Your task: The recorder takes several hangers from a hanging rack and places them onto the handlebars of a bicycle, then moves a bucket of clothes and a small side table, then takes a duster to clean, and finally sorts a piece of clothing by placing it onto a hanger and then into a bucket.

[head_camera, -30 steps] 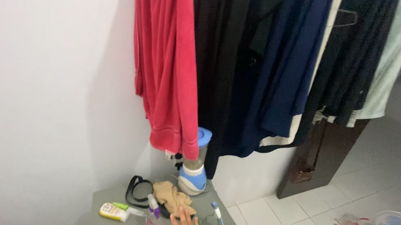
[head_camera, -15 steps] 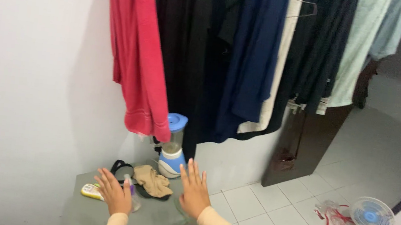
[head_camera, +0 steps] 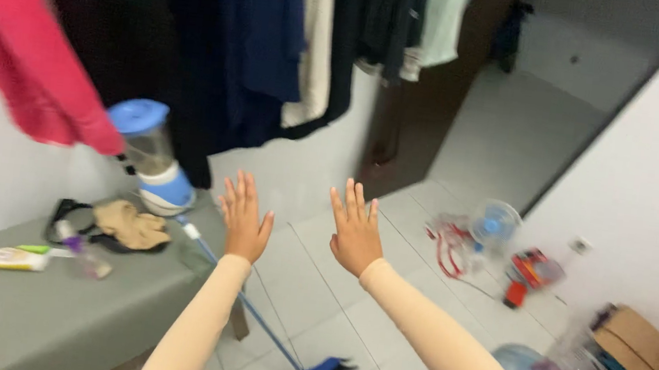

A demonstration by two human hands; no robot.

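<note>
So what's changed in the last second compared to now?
Both hands rose: the left hand and right hand are now held up open in mid-air, holding nothing. The view swung right, showing a fan on the floor. The blender and cloth stayed on the table.

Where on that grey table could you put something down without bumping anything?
The near part of the grey table is bare, below the yellow tube and small bottle. The far end is crowded: blender, tan cloth. Both hands, left hand and right hand, are raised and empty.
</note>
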